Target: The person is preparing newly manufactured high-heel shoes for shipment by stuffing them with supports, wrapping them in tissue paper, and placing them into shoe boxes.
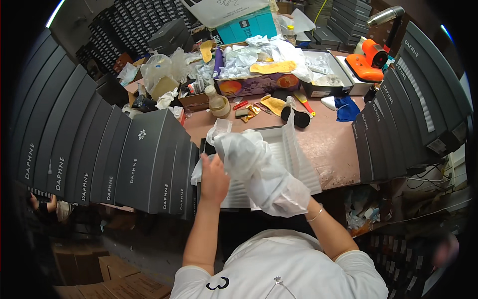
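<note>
A bundle in thin white wrapping (pixel 259 169) is held up over an open dark shoebox, its contents hidden. My right hand (pixel 294 197) is under the wrapping at the bundle's near right end, seeming to grip it; its fingers do not show, and a bracelet circles the bare wrist. At the bundle's left side, my left hand (pixel 214 180) has slightly blurred, bent fingers, apart and close to the wrapping. Below lies the open shoebox (pixel 271 130) with ribbed white foam sheet (pixel 239 197) inside. More foam (pixel 301 167) stands up along its right side.
Dark shoeboxes (pixel 149 159) rise on the left, with another stack (pixel 393 129) on the right. Behind are a glue bottle (pixel 217 102), yellow insoles (pixel 274 104), a black brush-like item (pixel 297 117), a blue cloth (pixel 347 108), a paper-filled carton (pixel 256 84) and an orange device (pixel 368 62).
</note>
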{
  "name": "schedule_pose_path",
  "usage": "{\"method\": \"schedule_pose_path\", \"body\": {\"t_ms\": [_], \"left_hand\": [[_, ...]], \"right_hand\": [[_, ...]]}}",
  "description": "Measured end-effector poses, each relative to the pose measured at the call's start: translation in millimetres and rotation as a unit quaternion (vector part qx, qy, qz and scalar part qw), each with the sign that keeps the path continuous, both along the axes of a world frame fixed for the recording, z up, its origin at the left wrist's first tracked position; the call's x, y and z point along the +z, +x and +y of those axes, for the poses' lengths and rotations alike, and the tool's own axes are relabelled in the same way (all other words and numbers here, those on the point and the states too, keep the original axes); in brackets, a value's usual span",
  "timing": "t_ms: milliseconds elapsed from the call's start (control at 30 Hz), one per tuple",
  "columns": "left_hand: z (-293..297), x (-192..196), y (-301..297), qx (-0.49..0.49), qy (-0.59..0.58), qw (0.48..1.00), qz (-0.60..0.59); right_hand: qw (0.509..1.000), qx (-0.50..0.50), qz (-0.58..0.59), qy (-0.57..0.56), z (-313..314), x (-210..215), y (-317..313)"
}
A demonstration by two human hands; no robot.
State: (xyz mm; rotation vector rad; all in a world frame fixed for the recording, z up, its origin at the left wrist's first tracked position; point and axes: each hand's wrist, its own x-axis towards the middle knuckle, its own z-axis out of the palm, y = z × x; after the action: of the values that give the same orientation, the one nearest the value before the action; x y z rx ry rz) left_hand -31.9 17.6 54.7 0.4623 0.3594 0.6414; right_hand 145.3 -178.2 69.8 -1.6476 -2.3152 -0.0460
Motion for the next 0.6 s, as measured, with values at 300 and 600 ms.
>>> {"method": "schedule_pose_path", "body": {"t_ms": [300, 600], "left_hand": [[26, 69, 49, 0.151, 0.201, 0.965, 0.077], [23, 130, 65, 0.245, 0.399, 0.883, -0.019]], "right_hand": [[0.724, -0.117, 0.670, -0.112, -18, 18, 38], [0.785, -0.193, 0.589, 0.015, -13, -12, 80]]}}
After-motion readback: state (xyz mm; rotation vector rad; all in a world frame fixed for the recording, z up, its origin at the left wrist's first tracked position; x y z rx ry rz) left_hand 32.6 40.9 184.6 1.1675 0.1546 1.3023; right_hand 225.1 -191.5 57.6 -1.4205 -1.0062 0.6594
